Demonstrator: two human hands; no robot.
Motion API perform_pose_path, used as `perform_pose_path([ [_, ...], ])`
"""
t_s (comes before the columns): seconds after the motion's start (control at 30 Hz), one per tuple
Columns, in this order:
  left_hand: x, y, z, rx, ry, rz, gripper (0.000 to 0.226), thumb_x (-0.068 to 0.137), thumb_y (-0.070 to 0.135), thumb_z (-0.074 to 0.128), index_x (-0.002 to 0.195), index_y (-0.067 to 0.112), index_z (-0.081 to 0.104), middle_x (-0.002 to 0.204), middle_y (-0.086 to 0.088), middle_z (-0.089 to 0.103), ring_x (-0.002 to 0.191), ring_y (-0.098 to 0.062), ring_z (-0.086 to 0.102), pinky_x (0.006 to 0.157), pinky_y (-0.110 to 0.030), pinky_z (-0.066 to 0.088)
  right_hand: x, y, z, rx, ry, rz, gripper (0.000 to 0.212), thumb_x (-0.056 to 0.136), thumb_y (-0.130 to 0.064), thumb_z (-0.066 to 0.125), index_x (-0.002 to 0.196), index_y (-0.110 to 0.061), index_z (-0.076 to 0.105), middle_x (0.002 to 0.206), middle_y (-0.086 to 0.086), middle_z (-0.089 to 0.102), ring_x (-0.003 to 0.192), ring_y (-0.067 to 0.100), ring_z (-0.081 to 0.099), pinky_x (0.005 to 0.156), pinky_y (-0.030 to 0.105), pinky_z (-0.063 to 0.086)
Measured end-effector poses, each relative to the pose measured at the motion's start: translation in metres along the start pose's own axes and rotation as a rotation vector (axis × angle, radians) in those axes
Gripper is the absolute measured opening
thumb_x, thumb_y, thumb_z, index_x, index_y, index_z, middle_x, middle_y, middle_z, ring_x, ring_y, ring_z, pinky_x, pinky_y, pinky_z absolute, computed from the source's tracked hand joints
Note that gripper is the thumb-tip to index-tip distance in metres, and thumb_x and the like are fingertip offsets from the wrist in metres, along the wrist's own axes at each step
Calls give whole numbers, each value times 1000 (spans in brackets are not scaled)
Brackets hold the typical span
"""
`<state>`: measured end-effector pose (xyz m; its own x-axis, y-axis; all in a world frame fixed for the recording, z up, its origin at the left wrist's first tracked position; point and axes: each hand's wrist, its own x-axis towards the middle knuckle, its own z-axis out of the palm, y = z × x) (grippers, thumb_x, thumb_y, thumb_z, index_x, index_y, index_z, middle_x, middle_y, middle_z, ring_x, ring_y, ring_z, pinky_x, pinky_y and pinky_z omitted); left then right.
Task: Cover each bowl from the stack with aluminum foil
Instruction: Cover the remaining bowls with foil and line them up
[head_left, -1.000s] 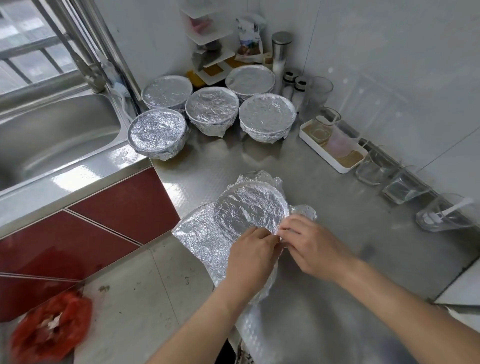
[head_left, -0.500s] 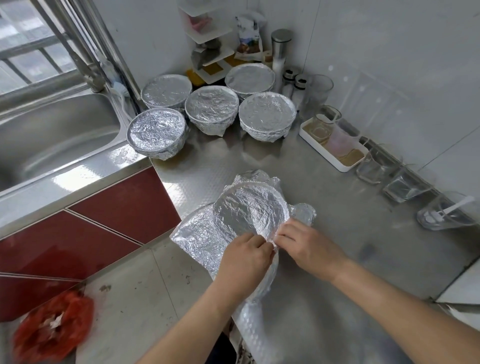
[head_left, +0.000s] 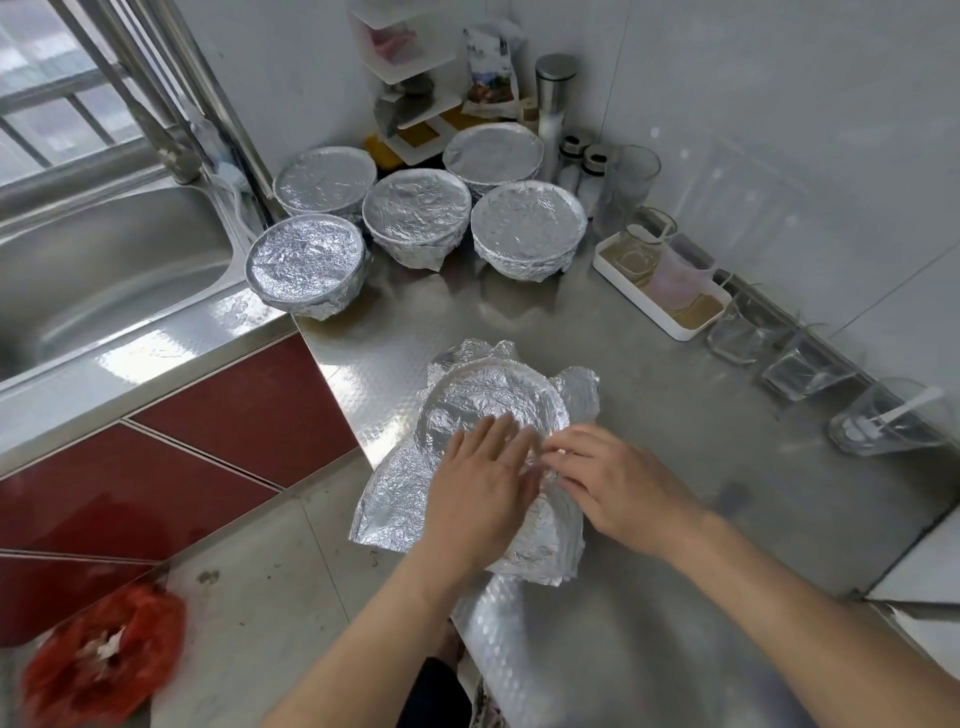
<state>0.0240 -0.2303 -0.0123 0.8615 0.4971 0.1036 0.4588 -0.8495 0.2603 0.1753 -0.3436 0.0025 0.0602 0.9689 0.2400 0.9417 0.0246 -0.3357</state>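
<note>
1. The bowl (head_left: 483, 400) sits on the steel counter (head_left: 701, 519) near its front edge, draped in a loose sheet of foil (head_left: 389, 514) that hangs past the edge on the left.
2. The left hand (head_left: 478, 493) lies flat on the foil at the bowl's near rim, fingers straight and pressing.
3. The right hand (head_left: 615, 480) rests just beside it on the foil; its fingertips are blurred, so a pinch cannot be told.
4. Five covered bowls (head_left: 415, 208) stand grouped at the back, next to the sink (head_left: 104, 270).
</note>
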Motion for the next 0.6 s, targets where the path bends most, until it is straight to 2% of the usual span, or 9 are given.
perform_pose_path([
  [0.07,-3,-8,-3,37,-139,-47,57,100,55,21,145,26,41,154,-5,38,144,-28,31,115,-51,27,-1,-1,3,28,8,-25,14,86,-19,65,94,-12,75,98,-2,68,94,16,61,83,20,45],
  [0.13,-6,-13,-4,41,-240,-61,64,98,61,7,155,33,18,163,2,9,151,-20,2,121,-44,0,-1,1,6,39,-12,-42,20,88,-25,59,90,-13,75,94,-3,68,92,16,62,82,21,47],
  [0.23,-11,-18,-4,74,-245,-58,66,97,65,1,155,35,4,162,5,-5,149,-15,-13,117,-40,-15,0,5,8,29,-31,-71,9,80,-17,74,88,-13,75,94,-3,69,92,18,63,80,26,51],
  [0.3,-12,-20,-3,48,-229,-51,68,96,65,3,155,34,9,161,6,-2,150,-16,-8,119,-41,-12,0,7,7,16,-25,-69,10,79,-15,78,89,-14,75,96,-3,69,95,17,62,81,26,51],
  [0.33,-12,-21,-5,15,-196,-38,67,97,65,8,154,34,20,161,7,9,151,-17,2,122,-44,-2,0,7,6,7,-16,-59,9,81,-16,76,89,-15,75,98,-3,68,97,16,61,83,23,50],
  [0.37,-13,-21,-5,-37,-135,-3,62,98,63,18,149,32,36,157,6,28,148,-20,21,122,-47,15,-1,5,5,13,-7,-48,7,85,-19,72,90,-16,75,100,-3,68,99,15,59,85,20,47],
  [0.43,-15,-22,-3,-129,33,122,43,98,53,43,122,26,66,126,4,61,118,-20,52,97,-40,48,-3,2,5,58,-1,-22,21,91,-27,58,92,-16,75,102,-3,68,100,14,57,87,16,41],
  [0.5,-20,-23,1,-154,99,201,33,96,48,52,102,24,73,101,6,63,96,-17,54,77,-31,50,-3,-2,7,78,-18,-48,25,91,-30,56,93,-15,75,99,-3,67,97,15,57,87,17,41],
  [0.6,-25,-22,5,-116,88,235,29,94,47,53,98,26,74,91,8,59,87,-14,50,70,-26,45,-4,-4,14,41,-27,-86,11,81,-22,76,89,-14,73,92,-3,65,90,16,57,77,21,48],
])
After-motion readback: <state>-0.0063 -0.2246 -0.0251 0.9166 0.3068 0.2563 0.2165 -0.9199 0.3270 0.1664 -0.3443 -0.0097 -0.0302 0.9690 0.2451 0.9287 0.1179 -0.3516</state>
